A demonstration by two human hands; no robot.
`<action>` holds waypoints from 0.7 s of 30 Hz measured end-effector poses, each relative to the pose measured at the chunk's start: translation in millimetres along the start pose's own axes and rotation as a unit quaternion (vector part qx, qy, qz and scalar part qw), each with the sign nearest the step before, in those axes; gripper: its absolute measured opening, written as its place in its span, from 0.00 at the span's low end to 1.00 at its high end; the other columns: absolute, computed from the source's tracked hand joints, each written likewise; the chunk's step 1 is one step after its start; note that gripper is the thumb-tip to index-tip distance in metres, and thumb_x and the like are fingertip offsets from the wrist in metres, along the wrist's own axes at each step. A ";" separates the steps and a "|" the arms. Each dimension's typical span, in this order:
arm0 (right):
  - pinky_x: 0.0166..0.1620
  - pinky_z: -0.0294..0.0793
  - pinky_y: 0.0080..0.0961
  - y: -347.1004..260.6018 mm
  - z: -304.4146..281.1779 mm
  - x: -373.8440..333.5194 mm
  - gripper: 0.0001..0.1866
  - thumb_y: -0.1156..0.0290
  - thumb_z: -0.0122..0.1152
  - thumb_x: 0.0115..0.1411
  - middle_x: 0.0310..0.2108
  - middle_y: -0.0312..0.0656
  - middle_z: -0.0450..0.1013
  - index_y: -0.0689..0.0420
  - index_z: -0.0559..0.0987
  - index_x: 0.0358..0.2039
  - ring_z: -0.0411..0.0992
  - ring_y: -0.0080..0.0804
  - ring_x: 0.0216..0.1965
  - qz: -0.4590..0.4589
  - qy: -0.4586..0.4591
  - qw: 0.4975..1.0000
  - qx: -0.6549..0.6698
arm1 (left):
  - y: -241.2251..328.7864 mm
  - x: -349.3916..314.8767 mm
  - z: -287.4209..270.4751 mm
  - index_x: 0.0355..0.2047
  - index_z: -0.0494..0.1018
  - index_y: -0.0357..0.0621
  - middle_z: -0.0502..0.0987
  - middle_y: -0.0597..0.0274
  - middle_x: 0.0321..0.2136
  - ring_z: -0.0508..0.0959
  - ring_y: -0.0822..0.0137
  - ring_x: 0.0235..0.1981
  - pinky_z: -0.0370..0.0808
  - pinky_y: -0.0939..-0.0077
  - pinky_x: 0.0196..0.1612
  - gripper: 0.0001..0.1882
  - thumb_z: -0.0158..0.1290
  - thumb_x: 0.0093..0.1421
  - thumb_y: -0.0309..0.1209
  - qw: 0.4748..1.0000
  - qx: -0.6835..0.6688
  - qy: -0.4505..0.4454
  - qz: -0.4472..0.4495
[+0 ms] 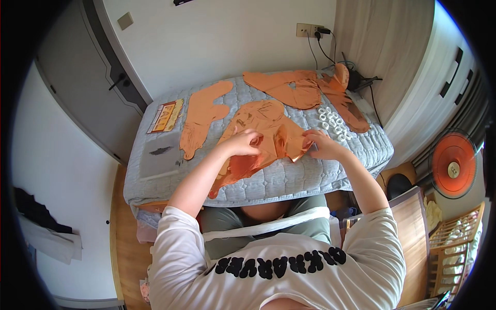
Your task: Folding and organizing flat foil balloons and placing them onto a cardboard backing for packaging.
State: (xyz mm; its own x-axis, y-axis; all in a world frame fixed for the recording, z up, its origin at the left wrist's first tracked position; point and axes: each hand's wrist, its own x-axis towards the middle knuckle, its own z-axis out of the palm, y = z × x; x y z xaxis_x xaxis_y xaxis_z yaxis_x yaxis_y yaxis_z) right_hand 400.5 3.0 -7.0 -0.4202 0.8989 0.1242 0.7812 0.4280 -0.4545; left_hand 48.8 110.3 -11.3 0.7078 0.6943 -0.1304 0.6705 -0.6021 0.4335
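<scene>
A flat, copper-coloured foil balloon (266, 118) lies on the quilted bed in front of me, its near part creased and lifted. My left hand (244, 143) has curled fingers gripping the foil near its middle. At the balloon's right edge, my right hand (323, 146) pinches the foil between thumb and fingers. A shiny fold stands up between the two hands. Farther left, another flat foil balloon (202, 111) is spread out. At the back lies a third foil balloon (284, 85), and a crumpled foil balloon (345, 106) is beside it on the right.
Several small white rolls (331, 124) sit on the bed (305, 181) to the right. A printed card (166, 116) and a clear plastic bag (160, 159) lie at left. Black cables (356, 80) hang at the back right corner. An orange fan (453, 168) stands right of the bed.
</scene>
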 end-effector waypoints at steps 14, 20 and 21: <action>0.54 0.70 0.29 21.9 -9.6 -26.9 0.36 0.42 0.38 0.74 0.33 0.42 0.81 0.62 0.82 0.33 0.74 0.35 0.44 0.025 -0.059 0.970 0.233 | -28.5 24.3 11.1 0.71 0.63 0.61 0.50 0.62 0.76 0.42 0.55 0.77 0.26 0.29 0.70 0.32 0.46 0.67 0.48 0.996 -0.032 -0.075 -0.033; 0.47 0.74 0.37 -34.7 -17.4 -17.3 0.13 0.61 0.65 0.62 0.30 0.47 0.79 0.57 0.82 0.29 0.77 0.48 0.38 -0.015 -0.012 1.000 0.002 | 9.5 6.8 -3.8 0.73 0.56 0.55 0.49 0.52 0.75 0.42 0.46 0.77 0.26 0.27 0.70 0.52 0.60 0.51 0.57 0.991 0.079 -0.087 -0.057; 0.48 0.74 0.36 -45.2 -14.9 -11.1 0.09 0.64 0.68 0.58 0.35 0.47 0.80 0.56 0.82 0.34 0.77 0.49 0.41 -0.001 -0.019 0.999 -0.027 | 13.8 3.2 -6.3 0.74 0.53 0.54 0.47 0.49 0.76 0.41 0.44 0.77 0.26 0.27 0.70 0.60 0.64 0.45 0.62 0.989 0.093 -0.097 -0.061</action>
State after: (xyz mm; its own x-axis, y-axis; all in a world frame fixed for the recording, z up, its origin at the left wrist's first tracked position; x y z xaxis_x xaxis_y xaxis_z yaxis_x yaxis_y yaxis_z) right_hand 376.8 -24.9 25.3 -0.4376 0.8946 0.0905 0.8044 0.4345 -0.4052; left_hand 58.9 106.7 -0.2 0.6362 0.6881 -0.3489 0.7702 -0.5928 0.2354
